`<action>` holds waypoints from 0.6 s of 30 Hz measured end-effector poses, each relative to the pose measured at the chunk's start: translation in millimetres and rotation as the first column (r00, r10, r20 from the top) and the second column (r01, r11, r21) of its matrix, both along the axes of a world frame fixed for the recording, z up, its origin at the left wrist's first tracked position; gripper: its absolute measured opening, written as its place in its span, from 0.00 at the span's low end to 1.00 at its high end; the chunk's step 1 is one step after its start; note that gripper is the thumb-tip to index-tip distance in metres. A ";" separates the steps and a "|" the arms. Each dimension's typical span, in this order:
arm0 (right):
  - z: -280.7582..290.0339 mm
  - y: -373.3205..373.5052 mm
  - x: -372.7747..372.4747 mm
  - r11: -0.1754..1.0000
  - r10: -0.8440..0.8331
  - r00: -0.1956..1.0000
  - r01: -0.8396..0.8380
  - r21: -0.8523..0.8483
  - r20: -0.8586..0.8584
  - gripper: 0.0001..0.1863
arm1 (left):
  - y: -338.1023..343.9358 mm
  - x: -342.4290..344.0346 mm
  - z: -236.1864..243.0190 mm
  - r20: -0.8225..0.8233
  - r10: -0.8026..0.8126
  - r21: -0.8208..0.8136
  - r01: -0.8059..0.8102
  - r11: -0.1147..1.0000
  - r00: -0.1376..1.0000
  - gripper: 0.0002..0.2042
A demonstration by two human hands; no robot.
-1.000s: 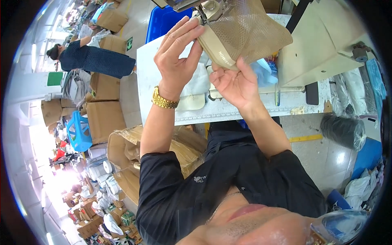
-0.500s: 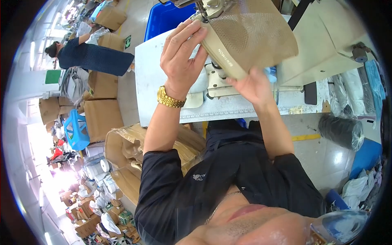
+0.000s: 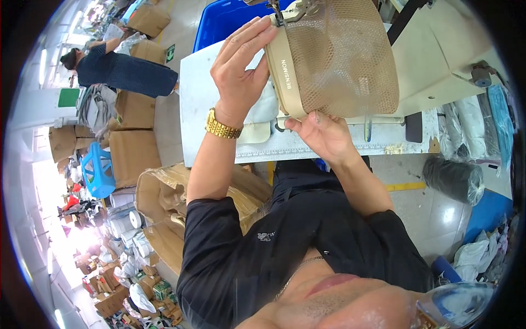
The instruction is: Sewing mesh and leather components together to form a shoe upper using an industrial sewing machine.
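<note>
A beige mesh piece (image 3: 342, 66) with a smooth lettered band (image 3: 286, 93) along its left edge lies at the sewing machine's needle and presser foot (image 3: 279, 16). My left hand (image 3: 238, 71), with a gold watch at the wrist, grips the band's upper part just left of the foot, fingers together along it. My right hand (image 3: 323, 137) holds the lower end of the band between thumb and curled fingers. The machine's pale body (image 3: 438, 66) is to the right of the mesh. Pale pieces (image 3: 255, 131) lie on the white table (image 3: 203, 98), partly hidden behind my hands.
A blue bin (image 3: 213, 22) sits behind the table. A dark phone-like object (image 3: 413, 129) lies at its right. An open carton (image 3: 153, 219) is below left. A co-worker (image 3: 120, 74) stands among boxes at the left. Wrapped rolls (image 3: 452, 178) are at the right.
The mesh piece has swung so that its band runs more upright, and more mesh faces me. My right hand has shifted down at the band's end; my left hand has edged up.
</note>
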State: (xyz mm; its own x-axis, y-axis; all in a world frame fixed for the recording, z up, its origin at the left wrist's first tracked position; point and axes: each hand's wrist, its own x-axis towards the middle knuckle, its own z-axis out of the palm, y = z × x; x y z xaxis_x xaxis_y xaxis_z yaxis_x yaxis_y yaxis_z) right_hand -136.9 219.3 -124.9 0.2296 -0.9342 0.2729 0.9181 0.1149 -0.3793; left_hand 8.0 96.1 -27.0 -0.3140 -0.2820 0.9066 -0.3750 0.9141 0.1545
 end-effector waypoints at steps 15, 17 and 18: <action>4.7 -9.1 9.0 0.999 -0.051 0.998 0.051 0.004 0.045 0.18 | 6.1 -3.8 -4.9 -0.007 0.060 -0.078 -0.061 0.995 0.998 0.17; 5.1 -10.4 9.5 0.999 -0.053 0.997 0.053 0.002 0.059 0.17 | 4.2 -4.7 -3.4 -0.008 0.048 -0.073 -0.048 0.996 0.999 0.16; 6.4 -9.9 10.9 0.998 -0.055 0.996 0.055 0.012 0.063 0.17 | 4.0 -4.4 -3.1 -0.009 0.049 -0.073 -0.050 0.996 0.999 0.16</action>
State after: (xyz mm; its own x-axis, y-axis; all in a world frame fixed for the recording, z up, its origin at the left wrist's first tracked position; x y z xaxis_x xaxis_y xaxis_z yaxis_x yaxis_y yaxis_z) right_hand -126.0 209.4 -118.6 0.1605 -0.9479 0.2751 0.9452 0.0674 -0.3194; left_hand 3.6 100.1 -30.1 -0.2950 -0.2300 0.9274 -0.4190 0.9034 0.0907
